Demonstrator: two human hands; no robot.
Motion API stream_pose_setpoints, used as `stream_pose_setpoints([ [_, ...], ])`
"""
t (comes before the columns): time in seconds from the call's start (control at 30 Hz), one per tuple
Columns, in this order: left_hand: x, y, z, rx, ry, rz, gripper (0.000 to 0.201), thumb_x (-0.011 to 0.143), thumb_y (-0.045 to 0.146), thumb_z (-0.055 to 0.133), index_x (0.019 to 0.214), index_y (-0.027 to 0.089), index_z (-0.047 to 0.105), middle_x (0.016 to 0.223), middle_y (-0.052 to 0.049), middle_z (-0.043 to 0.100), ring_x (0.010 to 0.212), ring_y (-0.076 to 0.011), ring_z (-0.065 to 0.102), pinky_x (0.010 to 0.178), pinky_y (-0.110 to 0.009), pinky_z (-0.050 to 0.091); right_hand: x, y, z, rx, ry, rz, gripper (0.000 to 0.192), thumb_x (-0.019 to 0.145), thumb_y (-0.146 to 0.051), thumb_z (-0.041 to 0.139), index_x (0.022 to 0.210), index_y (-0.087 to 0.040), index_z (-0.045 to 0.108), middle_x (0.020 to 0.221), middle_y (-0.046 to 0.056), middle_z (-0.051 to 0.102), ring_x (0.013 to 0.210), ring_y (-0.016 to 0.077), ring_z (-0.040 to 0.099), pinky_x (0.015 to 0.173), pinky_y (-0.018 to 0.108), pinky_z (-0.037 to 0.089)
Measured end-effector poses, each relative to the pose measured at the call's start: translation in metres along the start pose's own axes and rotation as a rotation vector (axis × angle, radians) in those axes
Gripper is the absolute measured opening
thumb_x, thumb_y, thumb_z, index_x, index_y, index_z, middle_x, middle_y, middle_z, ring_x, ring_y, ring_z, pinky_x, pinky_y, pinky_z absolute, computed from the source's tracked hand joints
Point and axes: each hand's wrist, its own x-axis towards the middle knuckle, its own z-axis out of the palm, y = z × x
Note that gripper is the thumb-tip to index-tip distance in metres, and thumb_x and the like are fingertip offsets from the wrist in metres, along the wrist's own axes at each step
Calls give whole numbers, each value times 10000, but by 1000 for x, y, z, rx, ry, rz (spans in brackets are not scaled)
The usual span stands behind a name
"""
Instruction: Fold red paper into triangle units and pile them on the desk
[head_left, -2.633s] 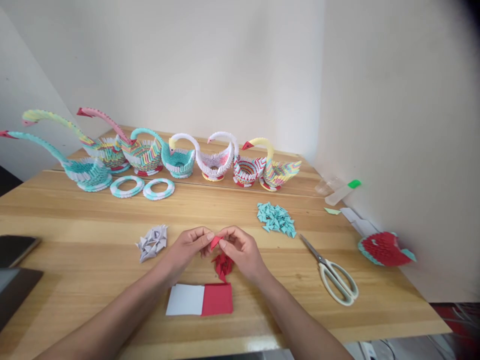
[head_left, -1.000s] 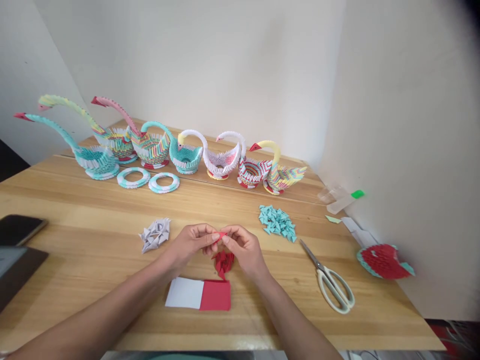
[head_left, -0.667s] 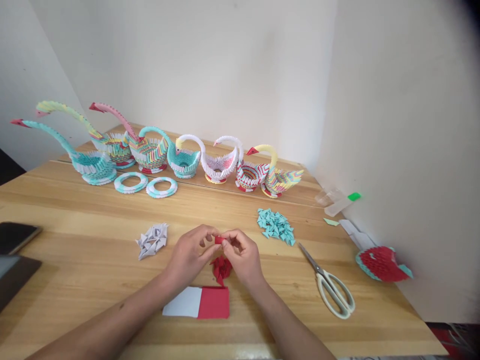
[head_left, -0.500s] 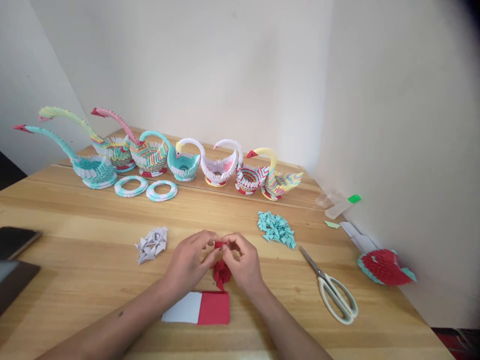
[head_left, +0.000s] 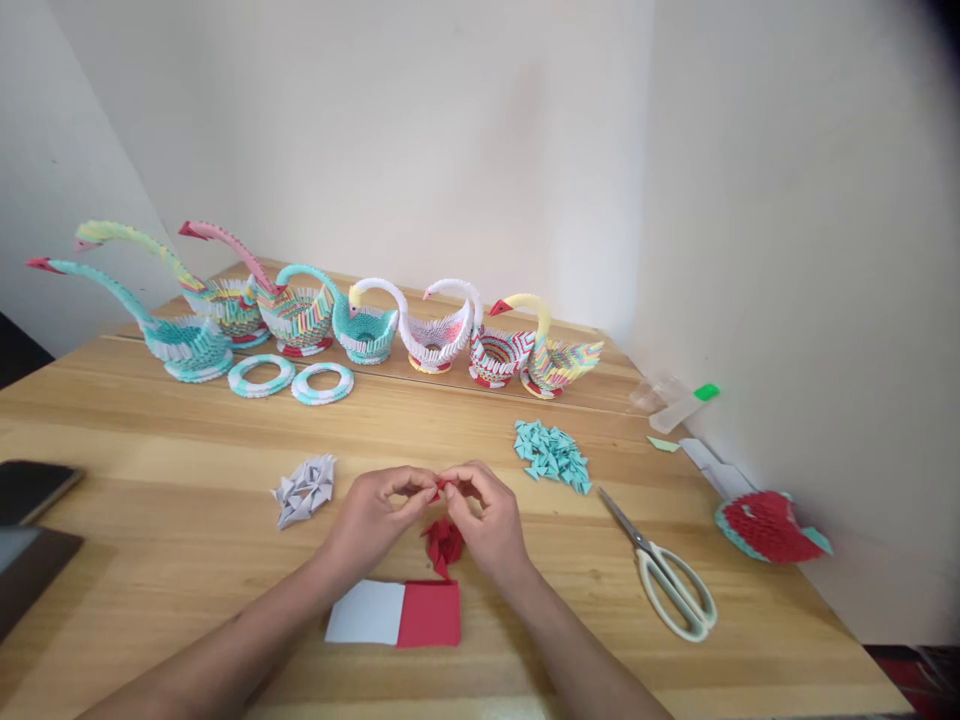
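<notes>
My left hand [head_left: 375, 512] and my right hand [head_left: 486, 518] meet at the middle of the wooden table [head_left: 187, 560], both pinching one small folded red paper piece [head_left: 440, 486] between their fingertips. Just under the hands lies a small heap of folded red pieces [head_left: 444, 541]. Nearer to me lies a flat stack of paper slips, its red part [head_left: 429, 613] beside a white part [head_left: 366, 612]. A heap of folded white pieces [head_left: 305, 487] sits left of my left hand.
A row of paper swans [head_left: 367, 325] lines the back, with two teal-white rings [head_left: 291, 378] in front. A teal pile of pieces [head_left: 551, 455], scissors [head_left: 664, 568], a red-teal model [head_left: 766, 525] and a glue bottle [head_left: 682, 405] are right. Dark devices [head_left: 30, 530] lie left.
The red piece has been folded smaller between my fingertips, and both hands have closed tighter on it. The view has shifted slightly; the things on the table have not moved.
</notes>
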Motion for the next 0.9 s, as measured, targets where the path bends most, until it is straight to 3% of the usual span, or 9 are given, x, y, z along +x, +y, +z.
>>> stream_pose_setpoints([
  [0.5, 2, -2, -1, -18, -18, 43, 148, 816, 227, 565, 768, 146, 679, 811, -50, 736, 786, -176, 667, 748, -246, 493, -1, 4, -1, 71, -46, -3, 168, 858, -131, 561, 913, -200, 704, 849, 35, 682, 789, 152, 642, 718, 247, 504],
  [0.9, 1, -2, -2, 152, -10, 119, 162, 836, 167, 520, 753, 160, 659, 811, -32, 728, 767, -157, 653, 706, -223, 453, 0, 4, -2, 111, -81, 85, 159, 867, -195, 561, 932, -202, 705, 861, 45, 689, 758, 158, 650, 677, 255, 520],
])
